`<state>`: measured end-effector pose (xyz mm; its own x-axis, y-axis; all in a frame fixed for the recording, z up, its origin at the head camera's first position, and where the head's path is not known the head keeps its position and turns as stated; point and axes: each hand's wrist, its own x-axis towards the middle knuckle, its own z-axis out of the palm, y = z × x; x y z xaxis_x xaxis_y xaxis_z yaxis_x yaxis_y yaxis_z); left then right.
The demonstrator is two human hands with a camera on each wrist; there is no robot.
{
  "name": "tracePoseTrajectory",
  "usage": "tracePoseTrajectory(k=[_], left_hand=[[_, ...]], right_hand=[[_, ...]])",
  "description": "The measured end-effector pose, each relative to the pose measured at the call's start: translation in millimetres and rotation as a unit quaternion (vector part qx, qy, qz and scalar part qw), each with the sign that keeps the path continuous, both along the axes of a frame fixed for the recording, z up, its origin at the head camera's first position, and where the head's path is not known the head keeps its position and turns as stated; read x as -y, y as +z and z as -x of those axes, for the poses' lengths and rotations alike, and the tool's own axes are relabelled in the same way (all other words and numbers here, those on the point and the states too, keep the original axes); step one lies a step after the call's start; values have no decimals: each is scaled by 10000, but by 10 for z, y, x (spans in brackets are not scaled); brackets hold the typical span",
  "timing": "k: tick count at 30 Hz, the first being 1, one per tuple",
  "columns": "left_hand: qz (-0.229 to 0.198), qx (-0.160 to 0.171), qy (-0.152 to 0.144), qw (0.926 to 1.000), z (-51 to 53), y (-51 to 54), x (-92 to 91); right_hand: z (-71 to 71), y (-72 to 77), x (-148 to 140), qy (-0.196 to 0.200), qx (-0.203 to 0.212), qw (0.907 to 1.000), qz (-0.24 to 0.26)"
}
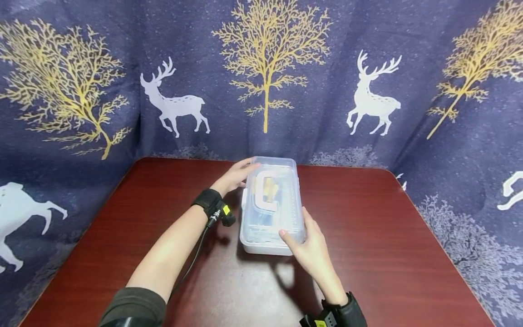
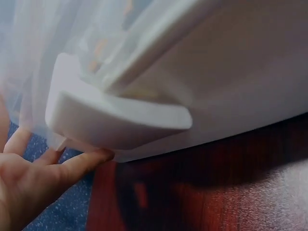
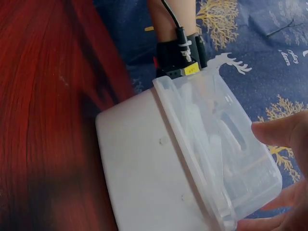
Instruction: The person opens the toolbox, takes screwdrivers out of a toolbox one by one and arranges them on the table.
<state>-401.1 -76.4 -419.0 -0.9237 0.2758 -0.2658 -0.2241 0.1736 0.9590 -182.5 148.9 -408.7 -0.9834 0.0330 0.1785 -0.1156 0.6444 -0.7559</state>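
A dark blue cloth with deer and trees (image 1: 229,136) hangs beyond both hands. Below them spreads the reddish-brown counter (image 1: 359,227). The clear-lidded box (image 1: 290,195) sits between the hands: the left hand (image 1: 237,175) grips its far left end, the right hand (image 1: 312,250) its near right side, thumb on the lid. Near the left hand are the lid's white handle (image 1: 259,190), a white latch (image 2: 110,120) and, inside, yellowish pieces (image 1: 270,190).
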Motion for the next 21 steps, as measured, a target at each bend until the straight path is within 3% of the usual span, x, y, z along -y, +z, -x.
tracePoseTrajectory(k=[6, 10, 17, 21], left_hand=[[-65, -87, 197, 9997, -43, -11, 24], [-92, -193, 424, 9989, -98, -43, 96], [-254, -288, 1054, 9937, -275, -64, 169], [-296, -398, 1517, 9872, -394, -85, 205]], right_hand=[[52, 21, -75, 236, 27, 9996, 116], [127, 47, -123, 444, 256, 9984, 239], [296, 99, -240, 790, 1049, 9865, 975], [408, 106, -308, 983, 1228, 9781, 1365]])
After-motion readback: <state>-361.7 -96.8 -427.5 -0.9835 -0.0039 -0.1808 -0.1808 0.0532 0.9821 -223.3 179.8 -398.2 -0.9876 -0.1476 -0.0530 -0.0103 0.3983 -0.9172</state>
